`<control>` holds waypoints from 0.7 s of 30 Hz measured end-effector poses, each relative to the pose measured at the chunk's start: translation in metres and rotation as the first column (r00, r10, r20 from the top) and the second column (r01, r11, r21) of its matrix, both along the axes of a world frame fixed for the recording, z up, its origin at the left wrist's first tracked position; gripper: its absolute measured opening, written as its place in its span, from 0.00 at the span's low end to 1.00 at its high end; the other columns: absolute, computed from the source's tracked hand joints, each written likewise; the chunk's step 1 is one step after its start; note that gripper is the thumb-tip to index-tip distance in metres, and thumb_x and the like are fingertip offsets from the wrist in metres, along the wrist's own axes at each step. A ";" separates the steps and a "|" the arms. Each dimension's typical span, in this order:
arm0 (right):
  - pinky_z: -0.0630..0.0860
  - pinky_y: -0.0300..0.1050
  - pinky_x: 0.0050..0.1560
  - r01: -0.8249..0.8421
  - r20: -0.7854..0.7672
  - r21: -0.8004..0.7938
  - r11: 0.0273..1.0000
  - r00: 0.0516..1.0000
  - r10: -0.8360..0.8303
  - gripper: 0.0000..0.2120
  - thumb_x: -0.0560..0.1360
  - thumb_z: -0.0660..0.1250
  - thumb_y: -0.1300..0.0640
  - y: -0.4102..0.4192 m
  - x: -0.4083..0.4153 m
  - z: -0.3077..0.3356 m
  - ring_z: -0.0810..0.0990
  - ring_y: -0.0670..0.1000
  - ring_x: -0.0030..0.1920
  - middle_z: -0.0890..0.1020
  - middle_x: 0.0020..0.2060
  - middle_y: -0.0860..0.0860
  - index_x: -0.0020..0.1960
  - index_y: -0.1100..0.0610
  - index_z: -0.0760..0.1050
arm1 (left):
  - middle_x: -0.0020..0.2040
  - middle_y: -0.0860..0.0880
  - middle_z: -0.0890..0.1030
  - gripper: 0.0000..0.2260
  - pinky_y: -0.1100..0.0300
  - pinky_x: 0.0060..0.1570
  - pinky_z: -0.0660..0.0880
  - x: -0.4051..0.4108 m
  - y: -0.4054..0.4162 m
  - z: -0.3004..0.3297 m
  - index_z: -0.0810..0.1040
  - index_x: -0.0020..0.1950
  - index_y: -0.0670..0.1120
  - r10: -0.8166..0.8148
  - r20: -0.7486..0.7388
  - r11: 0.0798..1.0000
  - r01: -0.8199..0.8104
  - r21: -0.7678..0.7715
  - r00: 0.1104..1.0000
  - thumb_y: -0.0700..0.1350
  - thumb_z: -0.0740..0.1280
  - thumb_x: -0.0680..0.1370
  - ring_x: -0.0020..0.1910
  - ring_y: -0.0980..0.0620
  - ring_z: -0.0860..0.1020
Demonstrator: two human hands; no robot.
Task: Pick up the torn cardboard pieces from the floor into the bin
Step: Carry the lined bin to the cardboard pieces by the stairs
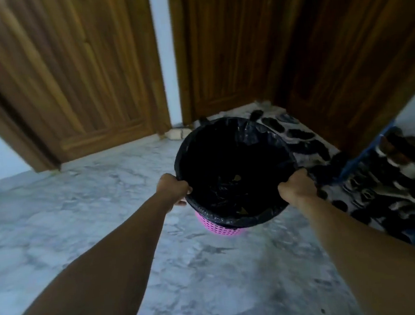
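Note:
A pink plastic bin (217,228) lined with a black bag (254,133) hangs above the marble floor, tilted so that its mouth faces me. My left hand (175,189) grips the bin's rim on the left side. On the right side of the rim my right hand (296,184) is closed too. Deep inside the dark bag a few small brown cardboard pieces (237,178) show. No cardboard is visible on the floor.
Two wooden doors (81,75) stand ahead with a white wall strip between them. A black-and-white patterned mat (299,134) and a pile of patterned and blue fabric (389,179) lie at the right. Grey marble floor (80,206) spreads at left and below.

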State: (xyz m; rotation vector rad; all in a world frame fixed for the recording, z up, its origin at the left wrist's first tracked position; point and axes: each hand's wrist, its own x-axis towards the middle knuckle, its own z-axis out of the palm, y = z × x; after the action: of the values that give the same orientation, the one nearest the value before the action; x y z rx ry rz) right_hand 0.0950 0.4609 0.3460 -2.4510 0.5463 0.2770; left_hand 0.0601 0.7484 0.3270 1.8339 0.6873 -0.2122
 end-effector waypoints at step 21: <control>0.71 0.52 0.62 -0.839 0.001 0.017 0.544 0.544 0.839 0.33 0.77 0.65 0.60 0.500 0.050 0.031 0.70 0.64 0.69 0.68 0.71 0.64 0.76 0.67 0.53 | 0.42 0.38 0.81 0.07 0.48 0.42 0.82 -0.176 0.350 0.028 0.77 0.47 0.34 0.823 -0.006 0.567 -0.823 -0.004 0.567 0.32 0.70 0.71 0.40 0.43 0.81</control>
State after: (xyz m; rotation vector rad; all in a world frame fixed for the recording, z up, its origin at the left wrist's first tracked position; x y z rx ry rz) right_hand 0.1450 0.9606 0.3767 -2.5083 -0.7190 0.6657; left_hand -0.1160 1.0982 0.3554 1.3099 1.4753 0.4179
